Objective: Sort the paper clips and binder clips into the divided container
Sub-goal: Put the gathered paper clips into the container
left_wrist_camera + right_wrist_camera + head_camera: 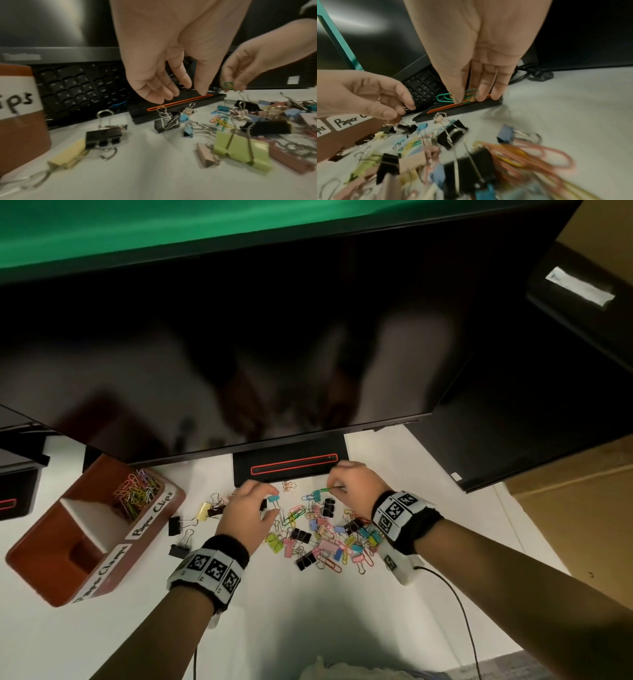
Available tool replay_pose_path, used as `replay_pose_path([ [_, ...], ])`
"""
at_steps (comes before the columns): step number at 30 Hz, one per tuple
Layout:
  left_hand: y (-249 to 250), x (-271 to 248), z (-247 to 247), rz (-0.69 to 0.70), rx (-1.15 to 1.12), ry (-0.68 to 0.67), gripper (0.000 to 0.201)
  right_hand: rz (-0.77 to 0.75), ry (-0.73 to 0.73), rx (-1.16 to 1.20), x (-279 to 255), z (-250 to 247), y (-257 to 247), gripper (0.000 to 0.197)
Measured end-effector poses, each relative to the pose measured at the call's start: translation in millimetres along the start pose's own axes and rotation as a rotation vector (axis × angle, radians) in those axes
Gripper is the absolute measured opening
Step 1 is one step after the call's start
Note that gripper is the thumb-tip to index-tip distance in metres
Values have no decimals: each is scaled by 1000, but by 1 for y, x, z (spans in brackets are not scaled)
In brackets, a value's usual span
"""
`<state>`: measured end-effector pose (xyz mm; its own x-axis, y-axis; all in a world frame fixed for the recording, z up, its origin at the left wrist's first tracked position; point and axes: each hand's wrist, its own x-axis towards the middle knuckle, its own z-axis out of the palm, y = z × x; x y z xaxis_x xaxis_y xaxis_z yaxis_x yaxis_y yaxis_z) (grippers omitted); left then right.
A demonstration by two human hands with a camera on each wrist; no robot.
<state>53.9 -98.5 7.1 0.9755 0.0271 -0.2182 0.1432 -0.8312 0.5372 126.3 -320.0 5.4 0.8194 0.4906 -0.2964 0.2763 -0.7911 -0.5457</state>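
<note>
A brown divided container stands at the left. Its far compartment, labelled Paper Clips, holds several coloured paper clips. A mixed pile of binder clips and paper clips lies on the white table between my hands. My right hand pinches a small bunch of paper clips, a green one foremost, just above the pile's far edge. My left hand hangs with relaxed fingers over a blue binder clip and holds nothing.
A dark monitor overhangs the table, and its black base with a red line sits just beyond my hands. A keyboard lies under it. Loose black binder clips lie between pile and container. A black cable trails from my right wrist.
</note>
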Motion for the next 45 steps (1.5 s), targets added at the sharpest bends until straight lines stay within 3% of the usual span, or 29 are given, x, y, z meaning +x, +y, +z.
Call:
replay_pose_path([
  [4, 19, 4, 16, -4, 19, -137, 35, -86, -66, -33, 14, 3, -26, 13],
  [8, 21, 9, 34, -49, 118, -218, 39, -40, -197, -99, 26, 16, -32, 17],
  [17, 5, 14, 43, -43, 123, -182, 17, 12, -109, 12, 13, 6, -6, 9],
  [23, 1, 13, 38, -50, 23, -136, 13, 103, -78, -104, 4, -4, 11, 12],
  [33, -15, 1, -2, -137, -96, 17, 11, 47, -117, -300, 12, -1, 3, 11],
  [40, -19, -12, 5, -203, -119, -78, 23, 3, -74, -288, 12, 2, 1, 13],
  [45, -18, -8, 16, -201, -97, -64, 27, 17, -126, -311, 14, 7, -3, 15],
])
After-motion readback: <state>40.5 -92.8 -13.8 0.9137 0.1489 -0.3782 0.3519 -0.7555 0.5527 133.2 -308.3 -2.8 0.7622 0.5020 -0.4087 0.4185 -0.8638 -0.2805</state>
